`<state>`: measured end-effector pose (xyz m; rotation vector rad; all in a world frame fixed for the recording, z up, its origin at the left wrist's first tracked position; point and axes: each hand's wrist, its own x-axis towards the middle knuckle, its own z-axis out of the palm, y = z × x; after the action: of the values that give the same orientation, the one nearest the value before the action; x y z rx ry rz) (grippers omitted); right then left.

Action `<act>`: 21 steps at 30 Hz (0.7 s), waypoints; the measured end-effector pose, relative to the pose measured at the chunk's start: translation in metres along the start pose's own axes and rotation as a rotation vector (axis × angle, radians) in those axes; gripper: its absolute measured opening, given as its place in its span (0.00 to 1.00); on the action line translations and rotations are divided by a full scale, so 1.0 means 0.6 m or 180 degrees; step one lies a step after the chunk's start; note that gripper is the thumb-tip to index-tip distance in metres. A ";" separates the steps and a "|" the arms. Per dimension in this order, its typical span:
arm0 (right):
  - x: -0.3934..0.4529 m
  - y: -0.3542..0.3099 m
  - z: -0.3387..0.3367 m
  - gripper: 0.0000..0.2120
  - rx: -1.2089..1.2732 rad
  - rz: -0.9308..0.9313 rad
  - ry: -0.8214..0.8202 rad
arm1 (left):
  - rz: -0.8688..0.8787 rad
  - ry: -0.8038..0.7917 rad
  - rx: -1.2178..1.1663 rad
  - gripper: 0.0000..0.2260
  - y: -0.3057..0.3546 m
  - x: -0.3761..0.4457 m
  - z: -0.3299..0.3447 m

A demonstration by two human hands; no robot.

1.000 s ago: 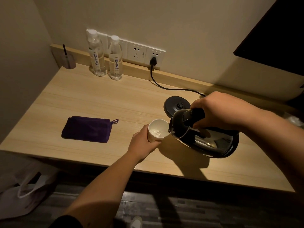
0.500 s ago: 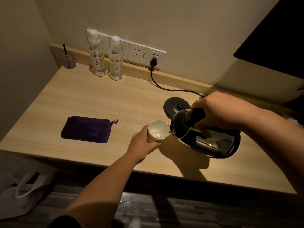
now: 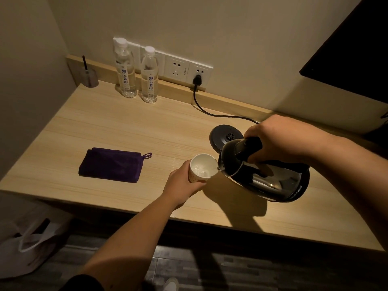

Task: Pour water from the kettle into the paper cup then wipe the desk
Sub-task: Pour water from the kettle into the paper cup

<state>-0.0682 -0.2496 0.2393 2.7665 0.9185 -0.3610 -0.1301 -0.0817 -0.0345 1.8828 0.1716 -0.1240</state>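
A white paper cup [image 3: 202, 167] stands on the wooden desk [image 3: 117, 127], and my left hand [image 3: 182, 185] is wrapped around its near side. My right hand [image 3: 281, 139] grips the black handle of a shiny dark kettle [image 3: 270, 181], which is tilted left with its spout over the cup's right rim. A thin stream of water runs into the cup, which holds some water. A folded purple cloth [image 3: 111, 164] lies flat on the desk, left of the cup and apart from both hands.
The kettle's round black base [image 3: 224, 137] sits behind the cup, its cord [image 3: 210, 111] running to a wall socket [image 3: 198, 73]. Two water bottles [image 3: 136, 72] and a small holder [image 3: 89, 77] stand along the back edge. A white bag [image 3: 27, 248] lies on the floor, lower left.
The kettle and cup stay in nearly the same place while water keeps running. The water level in the cup looks slightly higher.
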 end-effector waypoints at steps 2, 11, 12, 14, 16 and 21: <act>0.001 -0.001 -0.002 0.15 0.0021 0.0001 -0.0026 | -0.0004 -0.0002 0.0014 0.33 0.000 0.000 0.000; 0.005 -0.002 -0.004 0.16 -0.0012 -0.0008 -0.0086 | -0.0030 0.0017 0.0065 0.33 -0.001 0.000 0.000; 0.006 -0.003 -0.005 0.16 -0.0012 -0.0009 -0.0101 | -0.0038 0.0021 0.0060 0.33 -0.002 -0.001 0.001; 0.006 -0.004 -0.005 0.16 -0.0024 -0.0014 -0.0105 | -0.0049 0.0011 0.0028 0.33 -0.001 -0.001 0.000; 0.006 -0.003 -0.006 0.16 -0.0042 -0.0013 -0.0095 | -0.0051 -0.0004 0.0028 0.33 -0.001 0.000 0.000; 0.005 0.002 -0.006 0.15 -0.0002 -0.0016 -0.0024 | -0.0046 -0.0014 0.0063 0.33 -0.001 -0.001 0.000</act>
<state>-0.0647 -0.2482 0.2418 2.7608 0.9238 -0.3714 -0.1308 -0.0817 -0.0352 1.9010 0.1817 -0.1401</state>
